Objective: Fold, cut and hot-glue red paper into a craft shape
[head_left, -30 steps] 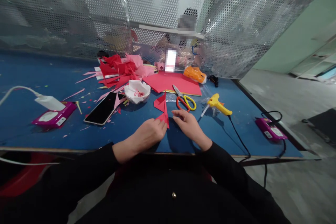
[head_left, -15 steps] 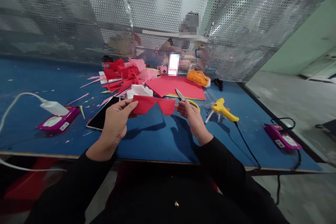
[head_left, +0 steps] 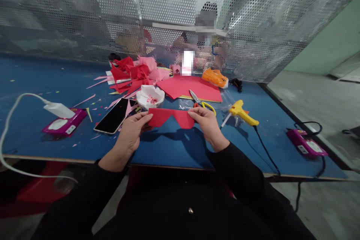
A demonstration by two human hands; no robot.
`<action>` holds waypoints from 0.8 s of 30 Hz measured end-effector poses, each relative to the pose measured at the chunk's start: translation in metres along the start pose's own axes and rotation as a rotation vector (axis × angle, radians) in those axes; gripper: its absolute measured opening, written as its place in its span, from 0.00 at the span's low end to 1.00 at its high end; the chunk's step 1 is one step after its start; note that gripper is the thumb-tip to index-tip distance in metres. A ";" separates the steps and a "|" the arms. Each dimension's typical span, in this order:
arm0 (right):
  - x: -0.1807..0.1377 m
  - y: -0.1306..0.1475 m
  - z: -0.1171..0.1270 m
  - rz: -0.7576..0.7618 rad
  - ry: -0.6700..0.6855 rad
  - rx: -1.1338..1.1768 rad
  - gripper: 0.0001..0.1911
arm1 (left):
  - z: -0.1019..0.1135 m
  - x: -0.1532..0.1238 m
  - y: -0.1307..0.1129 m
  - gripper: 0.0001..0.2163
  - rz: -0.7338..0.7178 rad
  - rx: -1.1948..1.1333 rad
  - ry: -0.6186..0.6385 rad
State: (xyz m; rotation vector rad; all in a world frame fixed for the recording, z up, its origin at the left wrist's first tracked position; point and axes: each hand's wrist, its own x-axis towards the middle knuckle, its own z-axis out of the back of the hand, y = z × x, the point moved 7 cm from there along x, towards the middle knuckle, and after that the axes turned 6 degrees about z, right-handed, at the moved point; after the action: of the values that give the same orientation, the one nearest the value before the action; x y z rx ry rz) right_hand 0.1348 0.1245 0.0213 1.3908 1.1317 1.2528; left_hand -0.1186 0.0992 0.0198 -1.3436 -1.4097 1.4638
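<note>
A piece of red paper with a notch cut into its lower edge is stretched level above the blue table. My left hand pinches its left end between thumb and fingers. At the right end, my right hand pinches the paper too. Just behind the paper is a white bowl with small pink and red bits inside. Scissors with yellow handles lie open beyond my right hand. A phone with a dark screen rests to the left of my left hand.
Red sheets lie behind the bowl, beside a heap of red and pink paper scraps. An orange packet sits farther back. To the right are a yellow glue gun and a purple power strip; another purple box holds a white charger.
My right hand has closed on the right end of the red paper, where it was open beside it before. The paper appears slightly lower and farther right in view.
</note>
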 end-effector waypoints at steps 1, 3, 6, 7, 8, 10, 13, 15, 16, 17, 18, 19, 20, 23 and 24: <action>0.000 0.001 0.000 0.014 -0.002 -0.006 0.16 | 0.002 0.000 -0.001 0.19 -0.017 0.018 -0.002; -0.001 0.003 0.000 0.043 -0.006 -0.021 0.14 | 0.006 -0.002 -0.008 0.18 -0.079 0.048 -0.022; -0.002 0.007 -0.002 0.086 -0.003 -0.055 0.12 | 0.008 -0.015 -0.040 0.15 -0.403 0.285 -0.130; -0.002 0.008 -0.003 0.100 0.003 -0.069 0.12 | 0.002 -0.022 -0.054 0.14 -0.561 0.433 -0.162; -0.003 0.010 -0.005 0.113 0.012 -0.086 0.11 | -0.009 -0.030 -0.064 0.13 -0.704 0.580 -0.166; -0.004 0.013 -0.010 0.140 0.034 -0.124 0.11 | -0.036 -0.039 -0.073 0.12 -0.863 0.801 -0.054; -0.008 0.017 -0.019 0.186 0.061 -0.195 0.11 | -0.073 -0.035 -0.067 0.12 -0.830 0.991 0.207; -0.010 0.022 -0.023 0.220 0.071 -0.251 0.11 | -0.085 -0.026 -0.060 0.10 -0.681 0.985 0.334; -0.011 0.025 -0.023 0.237 0.074 -0.280 0.11 | -0.088 -0.022 -0.057 0.09 -0.611 0.960 0.371; -0.012 0.029 -0.021 0.255 0.077 -0.307 0.12 | -0.089 -0.018 -0.055 0.09 -0.554 0.928 0.393; -0.013 0.034 -0.016 0.271 0.077 -0.322 0.12 | -0.088 -0.014 -0.054 0.09 -0.516 0.900 0.403; -0.013 0.041 -0.008 0.299 0.064 -0.359 0.13 | -0.087 -0.010 -0.054 0.08 -0.494 0.878 0.409; -0.013 0.049 0.004 0.327 0.043 -0.410 0.14 | -0.085 -0.006 -0.054 0.08 -0.479 0.863 0.416; -0.015 0.084 0.060 0.495 -0.176 -0.980 0.20 | -0.077 0.008 -0.053 0.09 -0.416 0.803 0.437; -0.014 0.090 0.080 0.482 -0.227 -1.216 0.21 | -0.074 0.012 -0.053 0.10 -0.400 0.783 0.443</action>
State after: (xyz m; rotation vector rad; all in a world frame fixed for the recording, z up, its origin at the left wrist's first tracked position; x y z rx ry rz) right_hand 0.2181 0.0930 0.1028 0.7889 -0.2300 1.6203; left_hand -0.0594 0.1387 0.0778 -0.7553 -0.6455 1.1584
